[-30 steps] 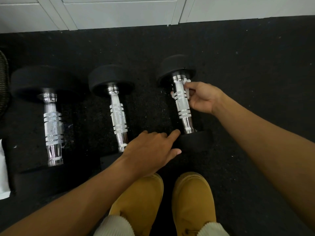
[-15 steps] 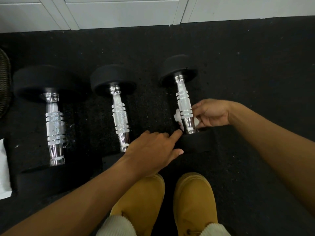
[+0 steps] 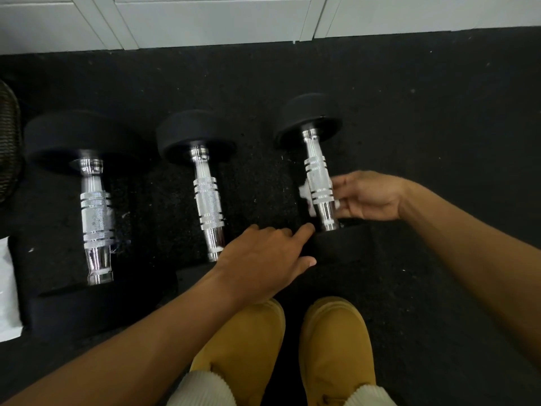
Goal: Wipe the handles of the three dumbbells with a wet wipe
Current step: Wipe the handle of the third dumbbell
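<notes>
Nearest the camera, two tan boots stand on the black rubber floor. Just beyond them the left hand lies flat with fingers extended, pressing on the near black head of the right dumbbell. Past it, the right hand curls loosely round the lower chrome handle, holding a white wet wipe wrapped against the metal. The middle dumbbell and left dumbbell lie alongside, parallel and apart. A white packet sits at the left edge, its contents hidden. Farthest, white cabinet doors.
</notes>
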